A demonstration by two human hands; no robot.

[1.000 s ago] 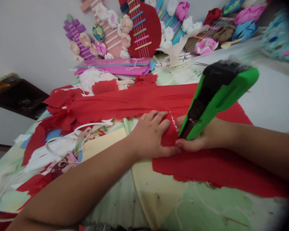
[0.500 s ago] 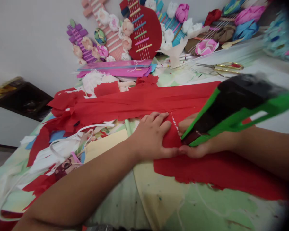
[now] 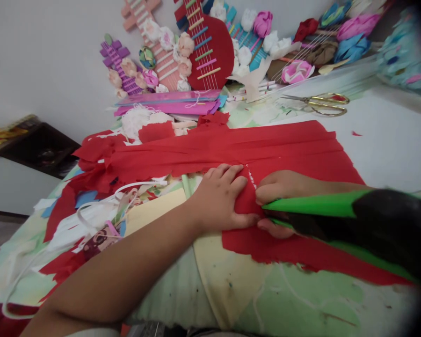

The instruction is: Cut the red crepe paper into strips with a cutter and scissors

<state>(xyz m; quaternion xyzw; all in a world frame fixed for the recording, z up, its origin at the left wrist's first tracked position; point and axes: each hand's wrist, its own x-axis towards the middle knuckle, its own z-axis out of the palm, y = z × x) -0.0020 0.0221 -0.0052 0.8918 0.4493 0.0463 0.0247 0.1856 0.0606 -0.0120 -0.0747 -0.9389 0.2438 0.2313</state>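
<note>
The table (image 3: 389, 145) wears a pale green patterned cover. A wide sheet of red crepe paper (image 3: 284, 150) lies spread across it, with torn red scraps (image 3: 91, 152) at the left. White cord (image 3: 101, 206) loops over a cream sheet (image 3: 154, 213). Gold-handled scissors (image 3: 319, 104) lie near the far edge, beside flat pink strips (image 3: 168, 102).

red crepe paper (image 3: 284, 145), green-and-black tool (image 3: 354, 220), gold scissors (image 3: 319, 104)
</note>
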